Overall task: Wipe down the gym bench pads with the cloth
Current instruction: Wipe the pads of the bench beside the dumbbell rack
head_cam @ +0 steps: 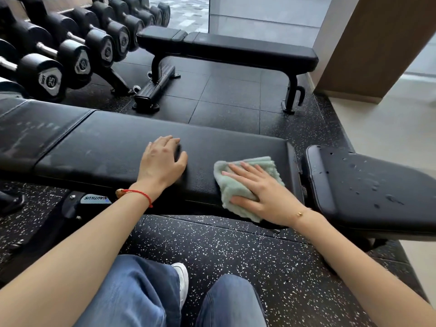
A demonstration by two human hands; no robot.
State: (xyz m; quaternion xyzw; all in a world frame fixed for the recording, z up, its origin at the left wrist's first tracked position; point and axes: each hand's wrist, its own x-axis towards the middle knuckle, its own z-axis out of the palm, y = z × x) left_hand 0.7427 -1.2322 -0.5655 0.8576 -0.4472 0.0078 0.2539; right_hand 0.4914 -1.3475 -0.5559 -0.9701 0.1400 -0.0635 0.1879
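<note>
A flat right hand (262,192) is pressing a pale-green cloth (245,185) on the black bench (113,147); the left hand (162,161) is resting open beside it, above a "NAUTILUS" label (93,198).

Lit evenly by soft daylight from the window (247,13) at top right, bright on the pale floor (389,128) there, with a dull sheen on the bench pad (118,142) and on the droplets of the seat pad (368,180). Only faint shadow beneath the left hand (162,161). Mostly sharp, slightly soft throughout, with wide-angle bending toward the edges, notably along the dumbbells (70,48).
</note>
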